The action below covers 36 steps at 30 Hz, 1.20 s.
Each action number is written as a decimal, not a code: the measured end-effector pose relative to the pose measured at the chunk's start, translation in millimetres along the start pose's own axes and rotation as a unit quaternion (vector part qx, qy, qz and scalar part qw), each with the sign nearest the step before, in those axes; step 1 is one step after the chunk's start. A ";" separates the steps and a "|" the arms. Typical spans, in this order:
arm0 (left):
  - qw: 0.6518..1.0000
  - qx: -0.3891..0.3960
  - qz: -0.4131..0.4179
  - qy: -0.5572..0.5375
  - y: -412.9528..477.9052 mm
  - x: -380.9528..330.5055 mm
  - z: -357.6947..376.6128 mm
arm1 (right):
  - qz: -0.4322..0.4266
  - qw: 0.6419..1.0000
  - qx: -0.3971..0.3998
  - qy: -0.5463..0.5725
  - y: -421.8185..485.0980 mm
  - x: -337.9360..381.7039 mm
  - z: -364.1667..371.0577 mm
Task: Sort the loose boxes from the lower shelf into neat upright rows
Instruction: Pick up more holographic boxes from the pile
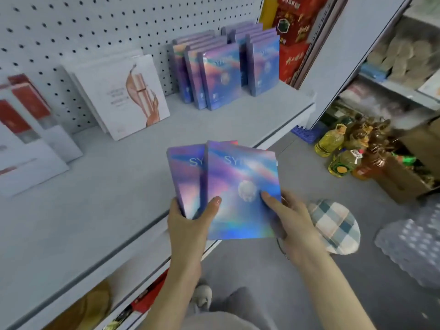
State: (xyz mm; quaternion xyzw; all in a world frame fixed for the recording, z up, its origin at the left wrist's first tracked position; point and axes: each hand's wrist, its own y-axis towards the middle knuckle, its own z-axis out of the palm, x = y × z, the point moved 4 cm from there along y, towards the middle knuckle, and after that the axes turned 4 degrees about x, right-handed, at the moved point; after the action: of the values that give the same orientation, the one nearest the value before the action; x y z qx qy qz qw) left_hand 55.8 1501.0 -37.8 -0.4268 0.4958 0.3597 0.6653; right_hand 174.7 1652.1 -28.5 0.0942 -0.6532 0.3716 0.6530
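Two holographic "SY…" boxes are held fanned above the front edge of a grey shelf (107, 186). The rear box (185, 170) is gripped at its lower corner by the left hand (188, 227). The thumb is laid across to the left edge of the front box (242, 210); the other fingers are curled out of sight behind. The front box is pinched at its lower right side by the right hand (295, 222), w/ the thumb pressed flat on the printed face & the remaining fingers hidden at the back. Both boxes are tilted, tops spread apart, bottoms overlapped. A red sliver is seen behind the front box's top edge; its source cannot be told.

At the back of the shelf, against white pegboard (71, 32), matching boxes are stood upright in rows: a left group (219, 75) & a right group (264, 60), just beside each other. To their left, white boxes (119, 91) w/ a beige-pink print are leaned on the pegboard. Farther left, red-and-white boxes (21, 115) are seen, blurred. On the floor at right are cooking-oil bottles (329, 141), a cardboard carton (402, 177), a plaid fabric item (335, 227) & bubble wrap (414, 246). Red cartons (295, 27) are stacked beyond the shelf's far end.
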 end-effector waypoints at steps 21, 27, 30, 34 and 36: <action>0.967 -0.213 0.141 -0.018 255.8 -13.2 167.6 | -0.087 0.971 0.220 0.018 371.7 173.8 -59.1; 0.938 -0.289 0.163 0.105 286.6 -5.3 153.6 | -0.088 0.963 0.255 0.017 411.8 182.6 -71.8; 0.924 -0.324 0.123 0.159 293.7 0.0 143.0 | -0.087 0.959 0.271 0.005 423.8 183.6 -73.3; 0.915 -0.327 0.111 0.206 294.2 -2.8 140.2 | -0.095 0.956 0.277 -0.014 428.7 179.5 -61.6; 0.921 -0.324 0.113 0.184 293.5 -2.9 141.3 | -0.109 0.954 0.278 -0.035 428.5 173.8 -54.0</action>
State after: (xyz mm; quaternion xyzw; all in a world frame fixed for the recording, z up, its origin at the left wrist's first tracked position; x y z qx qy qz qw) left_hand -159.8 1742.1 -76.7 -0.6187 0.5112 0.4884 0.3426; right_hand -66.2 2050.5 -30.3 0.3558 -0.5321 0.4618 0.6140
